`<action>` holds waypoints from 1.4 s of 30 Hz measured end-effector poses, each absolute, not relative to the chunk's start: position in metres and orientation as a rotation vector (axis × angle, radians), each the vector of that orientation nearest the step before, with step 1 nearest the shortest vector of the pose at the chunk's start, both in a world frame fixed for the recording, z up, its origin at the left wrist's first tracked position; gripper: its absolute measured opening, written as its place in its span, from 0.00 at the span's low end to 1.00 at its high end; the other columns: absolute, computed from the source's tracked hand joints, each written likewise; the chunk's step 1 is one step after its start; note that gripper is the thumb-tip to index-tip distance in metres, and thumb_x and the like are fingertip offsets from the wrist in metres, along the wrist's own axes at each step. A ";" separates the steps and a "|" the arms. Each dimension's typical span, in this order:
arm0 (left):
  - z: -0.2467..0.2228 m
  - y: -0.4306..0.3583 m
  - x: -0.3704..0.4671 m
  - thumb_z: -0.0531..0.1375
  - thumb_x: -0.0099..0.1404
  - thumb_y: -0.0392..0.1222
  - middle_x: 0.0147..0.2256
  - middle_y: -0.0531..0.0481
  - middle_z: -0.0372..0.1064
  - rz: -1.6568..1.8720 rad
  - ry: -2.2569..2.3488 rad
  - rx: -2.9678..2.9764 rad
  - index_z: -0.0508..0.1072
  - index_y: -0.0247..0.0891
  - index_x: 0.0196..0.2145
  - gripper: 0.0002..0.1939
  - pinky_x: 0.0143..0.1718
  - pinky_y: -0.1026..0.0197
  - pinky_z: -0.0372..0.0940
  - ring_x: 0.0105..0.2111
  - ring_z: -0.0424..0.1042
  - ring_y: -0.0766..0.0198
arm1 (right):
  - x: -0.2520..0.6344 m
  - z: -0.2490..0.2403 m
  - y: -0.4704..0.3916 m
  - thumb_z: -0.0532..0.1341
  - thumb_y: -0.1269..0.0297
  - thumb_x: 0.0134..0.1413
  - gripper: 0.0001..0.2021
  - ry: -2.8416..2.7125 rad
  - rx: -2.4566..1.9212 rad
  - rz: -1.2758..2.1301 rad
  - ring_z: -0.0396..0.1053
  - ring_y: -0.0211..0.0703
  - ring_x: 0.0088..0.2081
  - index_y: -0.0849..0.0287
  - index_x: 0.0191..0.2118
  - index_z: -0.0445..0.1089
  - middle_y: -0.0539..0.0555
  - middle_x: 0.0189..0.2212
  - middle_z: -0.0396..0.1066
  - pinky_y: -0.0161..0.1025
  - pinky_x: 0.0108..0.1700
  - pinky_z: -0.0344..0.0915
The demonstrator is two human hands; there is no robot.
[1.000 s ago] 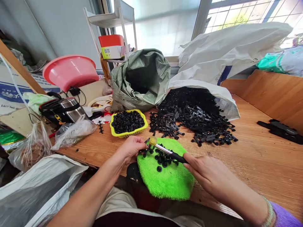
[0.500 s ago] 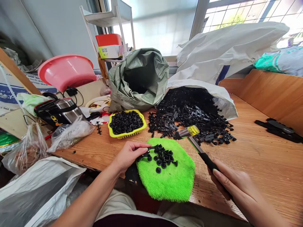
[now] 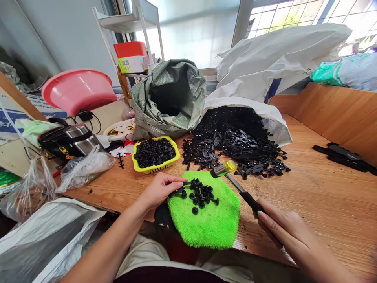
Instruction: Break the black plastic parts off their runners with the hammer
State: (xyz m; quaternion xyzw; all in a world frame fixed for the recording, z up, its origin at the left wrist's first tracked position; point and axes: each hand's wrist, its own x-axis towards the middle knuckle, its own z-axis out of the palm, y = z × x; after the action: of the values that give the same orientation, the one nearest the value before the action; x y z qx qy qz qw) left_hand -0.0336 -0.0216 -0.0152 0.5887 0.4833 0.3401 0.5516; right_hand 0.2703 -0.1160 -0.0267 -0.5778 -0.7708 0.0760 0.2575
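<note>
Between the thumb and fingers of my left hand [image 3: 159, 190] is a flat black plastic piece [image 3: 179, 189], mostly hidden by the fingers, at the left edge of a green cloth [image 3: 210, 232]. Several small black round-headed plugs [image 3: 203, 192] lie on the cloth, just right of that hand. My right hand [image 3: 279, 222] is closed around the black grip of a mallet [image 3: 232, 181]. The mallet's metal head with its yellow face is raised over the cloth's upper right part, apart from the plugs.
Behind the cloth stands a yellow basket [image 3: 138, 167] full of small black parts. Flat black pieces [image 3: 232, 143] spill from a white sack [image 3: 282, 131]. A grey-green sack [image 3: 144, 114] gapes behind. Plastic bags [image 3: 86, 167] and a steel flask [image 3: 84, 139] sit left, a black strap [image 3: 343, 157] right.
The mallet and my right hand have shifted slightly left and a little down in the picture. The whole view has moved slightly left. My left hand still pinches the black plastic piece.
</note>
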 end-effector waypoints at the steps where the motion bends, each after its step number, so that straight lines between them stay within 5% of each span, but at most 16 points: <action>1: -0.013 -0.020 -0.034 0.62 0.50 0.41 0.26 0.47 0.75 0.782 1.150 1.430 0.79 0.34 0.35 0.14 0.25 0.68 0.55 0.23 0.64 0.68 | 0.268 -0.021 -0.114 0.43 0.55 0.62 0.19 -2.115 -1.538 0.227 0.71 0.51 0.34 0.54 0.47 0.66 0.57 0.36 0.75 0.43 0.33 0.67; 10: 0.010 -0.011 -0.034 0.60 0.49 0.39 0.25 0.49 0.75 0.587 1.215 1.651 0.79 0.35 0.34 0.14 0.24 0.68 0.54 0.21 0.63 0.67 | 0.231 0.013 -0.087 0.43 0.61 0.61 0.15 -2.498 -1.493 0.162 0.68 0.48 0.22 0.55 0.30 0.63 0.54 0.20 0.69 0.39 0.24 0.59; 14: 0.011 -0.008 -0.034 0.59 0.49 0.39 0.25 0.48 0.76 0.548 1.236 1.725 0.79 0.35 0.35 0.14 0.23 0.68 0.53 0.21 0.63 0.67 | 0.230 0.013 -0.086 0.40 0.62 0.63 0.16 -2.451 -1.463 0.080 0.69 0.48 0.25 0.58 0.38 0.63 0.54 0.22 0.70 0.39 0.26 0.58; 19: 0.006 -0.006 -0.036 0.59 0.49 0.39 0.27 0.47 0.76 0.567 1.255 1.807 0.79 0.37 0.33 0.13 0.23 0.68 0.54 0.22 0.64 0.65 | 0.230 0.009 -0.090 0.45 0.63 0.61 0.12 -2.562 -1.549 0.090 0.68 0.47 0.22 0.56 0.31 0.63 0.53 0.19 0.68 0.38 0.23 0.55; 28: 0.006 -0.011 -0.036 0.59 0.51 0.42 0.20 0.52 0.71 0.590 1.245 1.810 0.80 0.35 0.27 0.11 0.21 0.68 0.50 0.19 0.59 0.68 | 0.221 0.009 -0.094 0.43 0.64 0.61 0.16 -2.518 -1.553 0.119 0.69 0.50 0.24 0.58 0.33 0.66 0.56 0.22 0.70 0.40 0.26 0.60; 35: 0.006 -0.040 -0.055 0.65 0.46 0.41 0.37 0.49 0.74 0.986 1.200 1.052 0.76 0.37 0.38 0.18 0.29 0.69 0.58 0.31 0.68 0.68 | 0.248 -0.005 -0.108 0.41 0.53 0.61 0.22 -2.077 -1.471 0.245 0.71 0.52 0.37 0.53 0.38 0.71 0.57 0.32 0.75 0.43 0.35 0.68; 42: 0.007 -0.039 -0.034 0.68 0.42 0.35 0.27 0.50 0.72 0.950 1.098 0.867 0.73 0.32 0.29 0.14 0.19 0.73 0.55 0.20 0.64 0.76 | 0.264 -0.030 -0.128 0.44 0.52 0.58 0.22 -1.956 -1.488 0.265 0.69 0.57 0.42 0.51 0.48 0.70 0.58 0.40 0.74 0.50 0.42 0.67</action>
State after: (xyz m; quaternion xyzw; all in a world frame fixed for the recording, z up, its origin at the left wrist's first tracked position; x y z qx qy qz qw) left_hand -0.0341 -0.0389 0.0073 0.3835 0.4860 0.4203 0.6634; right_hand 0.2643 -0.1283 -0.0305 -0.5685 -0.7474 0.1013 0.3286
